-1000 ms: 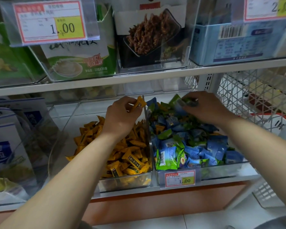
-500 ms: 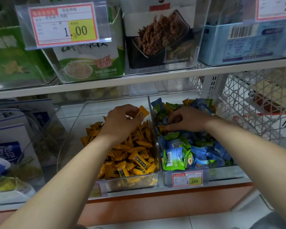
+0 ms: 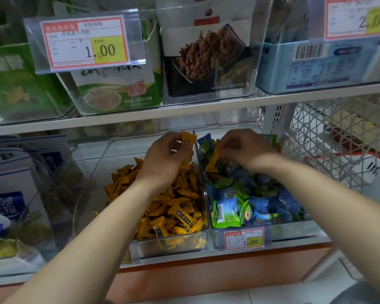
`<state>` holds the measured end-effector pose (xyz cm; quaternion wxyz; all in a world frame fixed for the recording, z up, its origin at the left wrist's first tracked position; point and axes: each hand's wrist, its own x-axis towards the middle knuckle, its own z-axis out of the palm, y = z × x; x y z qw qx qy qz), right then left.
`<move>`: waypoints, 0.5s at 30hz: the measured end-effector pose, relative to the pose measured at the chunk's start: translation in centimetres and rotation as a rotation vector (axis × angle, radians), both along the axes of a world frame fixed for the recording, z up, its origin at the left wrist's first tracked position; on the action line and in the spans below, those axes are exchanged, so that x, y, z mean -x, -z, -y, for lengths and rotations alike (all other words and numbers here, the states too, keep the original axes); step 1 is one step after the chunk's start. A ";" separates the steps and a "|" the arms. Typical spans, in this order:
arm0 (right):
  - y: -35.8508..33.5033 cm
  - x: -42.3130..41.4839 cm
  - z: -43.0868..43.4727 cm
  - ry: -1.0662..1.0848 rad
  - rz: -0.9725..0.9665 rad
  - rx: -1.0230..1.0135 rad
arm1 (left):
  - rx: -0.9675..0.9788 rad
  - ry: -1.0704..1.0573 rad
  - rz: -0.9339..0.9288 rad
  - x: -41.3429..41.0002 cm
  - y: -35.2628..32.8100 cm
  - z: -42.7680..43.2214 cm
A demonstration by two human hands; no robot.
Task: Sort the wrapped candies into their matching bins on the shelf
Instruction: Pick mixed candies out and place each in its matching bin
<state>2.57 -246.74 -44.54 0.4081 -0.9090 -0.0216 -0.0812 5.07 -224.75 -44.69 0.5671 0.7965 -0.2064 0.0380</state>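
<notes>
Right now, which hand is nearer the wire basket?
Right. The right hand is over the blue-green bin beside the wire basket; the left hand is over the orange bin, farther off.

A red-bordered paper price tag (image 3: 85, 42) hangs before a green-and-white cardboard carton (image 3: 119, 91). A black snack box (image 3: 206, 64) stands beside it, and a white wire basket (image 3: 338, 139) sits far right.

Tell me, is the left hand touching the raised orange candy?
Touching. The head view shows the left hand with fingers curled round the orange candy, whose top end sticks out above them.
</notes>
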 end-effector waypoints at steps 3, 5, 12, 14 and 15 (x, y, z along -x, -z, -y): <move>-1.5 1.7 -0.3 -0.058 0.051 -0.467 | 0.095 0.022 -0.003 1.1 -0.2 2.1; -1.9 2.2 -0.9 -0.066 0.119 -0.585 | 0.180 0.055 -0.069 2.1 -0.4 4.0; -2.4 2.5 2.2 -0.092 -0.006 -0.793 | 0.011 0.103 0.050 2.1 -0.3 5.2; -1.9 2.1 4.6 0.058 0.031 -0.594 | -0.063 0.039 0.083 1.3 0.0 4.4; -1.4 2.0 6.0 0.159 0.065 -0.429 | -0.111 0.000 0.094 0.7 0.1 3.8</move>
